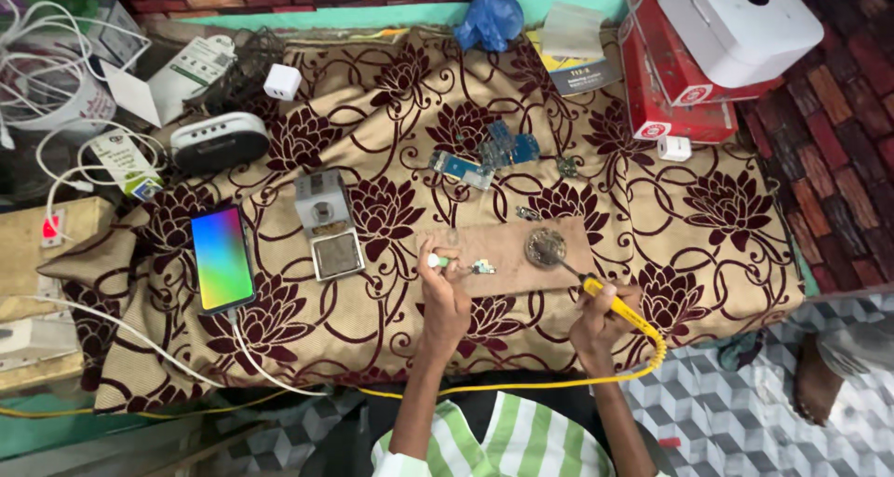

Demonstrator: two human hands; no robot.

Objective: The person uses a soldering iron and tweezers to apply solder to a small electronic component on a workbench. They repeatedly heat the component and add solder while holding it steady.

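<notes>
Centrally, near the front edge of the cloth-covered table (652, 207), a brown board (507, 253) is laid with its long axis running left to right, and both hands are set just at its near side. The right hand (601, 319) is closed around the yellow handle of a soldering iron (596, 291), which is held slanting up and to the left, so that its tip is brought to a round tin (545, 247) standing on the right part of the board. The left hand (445, 295) is closed on a small white-tipped piece (434, 261), pinched at the board's left end. Between the two, a small part (482, 267) is seen lying on the board, just right of the left hand's fingers and down-left of the tin; it is nearer the left hand than the iron's tip. Whether the iron's tip is touching the tin's contents cannot be told. Farther back, blue circuit boards (489, 156) are lying toward the middle of the table, and a lit phone (222, 258) is placed near the left edge, well apart from the hands.
</notes>
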